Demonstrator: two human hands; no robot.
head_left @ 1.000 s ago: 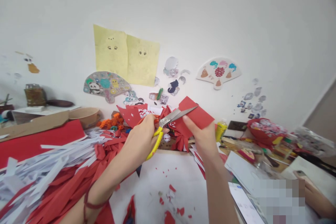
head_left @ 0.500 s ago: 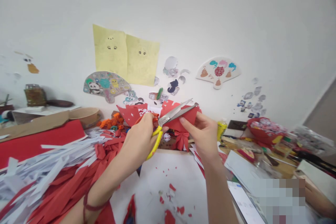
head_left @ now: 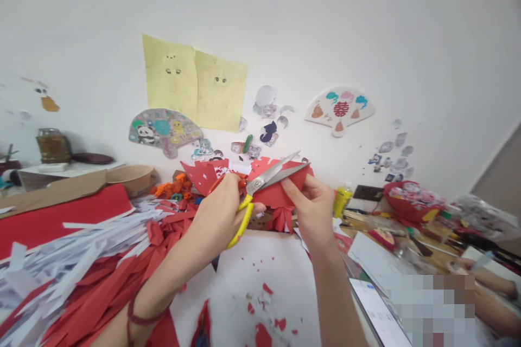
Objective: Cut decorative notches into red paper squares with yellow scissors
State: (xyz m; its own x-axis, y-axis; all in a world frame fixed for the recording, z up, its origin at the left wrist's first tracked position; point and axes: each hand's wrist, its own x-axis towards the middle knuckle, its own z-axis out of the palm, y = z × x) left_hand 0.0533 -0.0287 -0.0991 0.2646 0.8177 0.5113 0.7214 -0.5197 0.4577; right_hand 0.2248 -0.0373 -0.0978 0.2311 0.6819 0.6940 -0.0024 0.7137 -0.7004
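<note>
Red paper point(head_left: 277, 196) held up at centre, scissors point(head_left: 257, 181) set to it.
The scissors are gripped in the left hand point(head_left: 217, 209), blades parted; the paper's right side is pinched in the right hand point(head_left: 318, 206). Cutting seems to be in hand: steady paper and a controlled closing of the blades are called for. Nearer, red scraps point(head_left: 262, 337) are scattered on a white sheet point(head_left: 291, 265).

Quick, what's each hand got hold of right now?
Left hand: closed around the handles of the scissors, which stand open.
Right hand: closed, pinching the red paper beside the thumb.
</note>
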